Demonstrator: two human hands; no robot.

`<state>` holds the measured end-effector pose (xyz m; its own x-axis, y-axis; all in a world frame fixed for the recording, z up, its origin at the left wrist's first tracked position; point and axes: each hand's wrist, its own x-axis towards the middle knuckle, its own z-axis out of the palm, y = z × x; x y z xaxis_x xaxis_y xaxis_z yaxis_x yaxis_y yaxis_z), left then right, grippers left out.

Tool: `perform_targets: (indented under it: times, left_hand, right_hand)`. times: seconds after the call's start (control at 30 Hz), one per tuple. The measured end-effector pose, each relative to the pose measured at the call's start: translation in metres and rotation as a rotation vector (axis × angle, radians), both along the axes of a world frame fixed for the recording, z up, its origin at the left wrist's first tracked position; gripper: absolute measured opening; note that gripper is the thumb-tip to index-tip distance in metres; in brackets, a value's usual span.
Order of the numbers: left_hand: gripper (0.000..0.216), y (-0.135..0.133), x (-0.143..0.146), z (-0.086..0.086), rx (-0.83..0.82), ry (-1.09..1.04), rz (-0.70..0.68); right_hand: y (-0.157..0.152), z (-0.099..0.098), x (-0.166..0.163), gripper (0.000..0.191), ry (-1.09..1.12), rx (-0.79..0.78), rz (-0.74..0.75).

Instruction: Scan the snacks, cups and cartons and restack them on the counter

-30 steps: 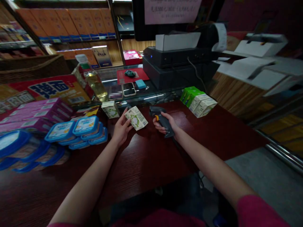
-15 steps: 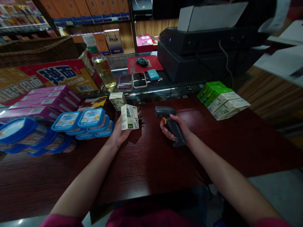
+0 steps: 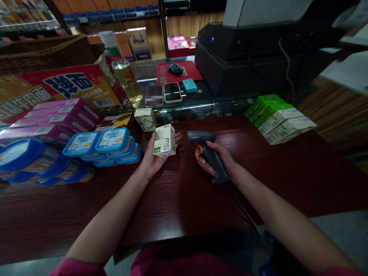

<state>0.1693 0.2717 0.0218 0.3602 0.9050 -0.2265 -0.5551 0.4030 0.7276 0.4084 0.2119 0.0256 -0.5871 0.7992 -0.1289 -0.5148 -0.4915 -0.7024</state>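
My left hand (image 3: 153,159) holds a small white-and-green drink carton (image 3: 165,141) above the dark wooden counter (image 3: 161,207), its fingertips showing past the carton's right side. A second similar carton (image 3: 145,119) stands just behind it. My right hand (image 3: 214,159) is wrapped round the grip of a dark grey barcode scanner (image 3: 214,157), with fingers by its orange trigger. The scanner's head points left toward the held carton, with a gap between them. Its cable runs down over the counter's front edge.
Stacked blue-lidded tubs (image 3: 112,140) and purple boxes (image 3: 57,120) crowd the left. A tall bottle (image 3: 125,73) stands behind, beside a phone (image 3: 173,92) and a turquoise case (image 3: 189,85). White and green cartons (image 3: 283,124) lie at right, near a black machine (image 3: 230,69).
The carton in my left hand has turned, so a broad printed face now shows, and it has shifted slightly right. My right hand keeps the scanner in nearly the same place. The view has shifted a little.
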Motion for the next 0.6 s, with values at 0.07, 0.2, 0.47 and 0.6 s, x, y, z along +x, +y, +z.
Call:
perform_targets:
  times: [0.07,0.2,0.47,0.6]
  left_hand:
    - [0.059,0.002,-0.001,-0.004,-0.005,0.001,0.014]
    - [0.056,0.004,-0.003,-0.008,-0.008,-0.013,0.062]
    - [0.061,0.008,-0.001,-0.006,0.023,0.008,0.062]
    - [0.059,0.0,-0.003,0.001,0.093,0.016,0.034]
  right_hand:
    - [-0.002,0.0,-0.002,0.044,-0.028,-0.011,0.002]
    - [-0.004,-0.001,-0.004,0.043,-0.09,-0.026,0.023]
    - [-0.002,0.0,-0.004,0.041,-0.069,0.032,0.049]
    - [-0.001,-0.001,-0.001,0.042,-0.082,0.026,0.017]
